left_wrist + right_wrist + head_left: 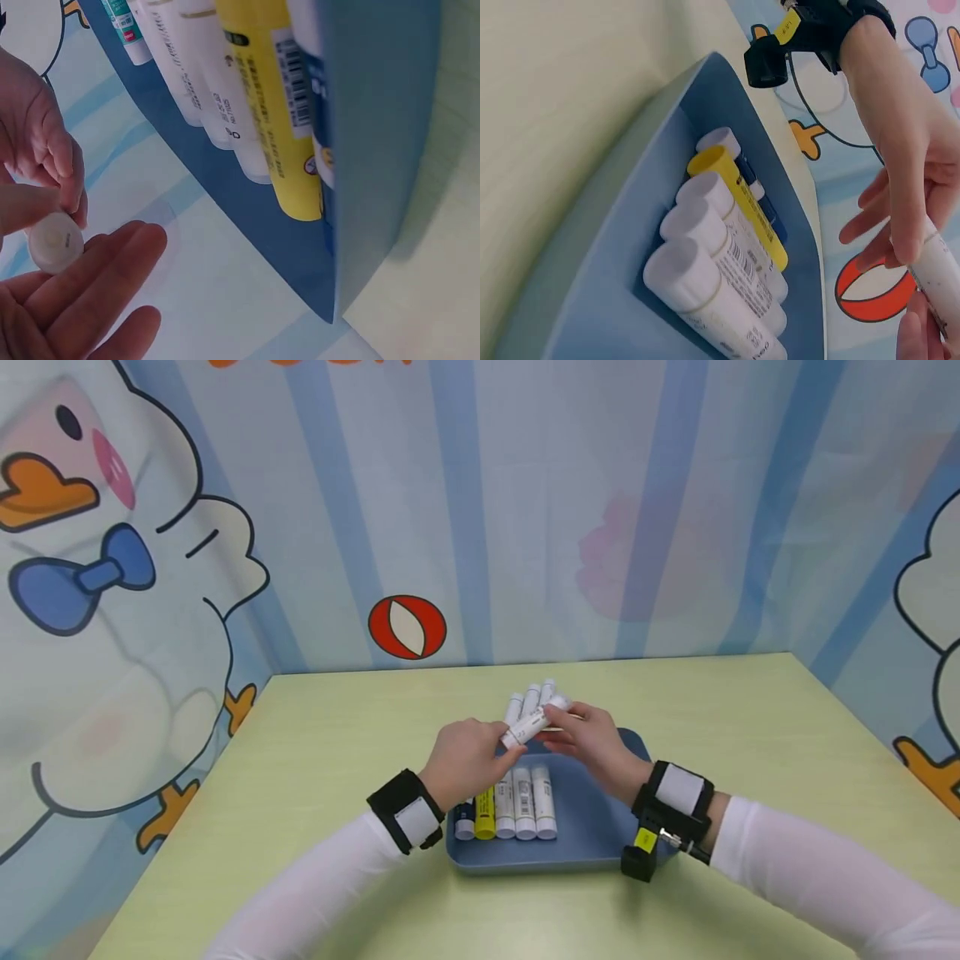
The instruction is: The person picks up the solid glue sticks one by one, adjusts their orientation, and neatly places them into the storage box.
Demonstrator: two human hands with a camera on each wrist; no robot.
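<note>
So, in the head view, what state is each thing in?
Held white glue stick: aloft, tilted.
Left hand: pinching one end.
Right hand: pinching the other.
Blue tray: partly filled.
Navy glue stick: lying in tray.
Yellow glue stick: lying alongside.
Three near white glue sticks: lying in tray.
Three far white glue sticks: partly hidden.

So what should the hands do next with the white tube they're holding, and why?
I'd probably lower the held white tube into the tray, beside the row of tubes: the left hand and right hand hold it up, and bare tray shows right of the row, so it might fit there.
</note>
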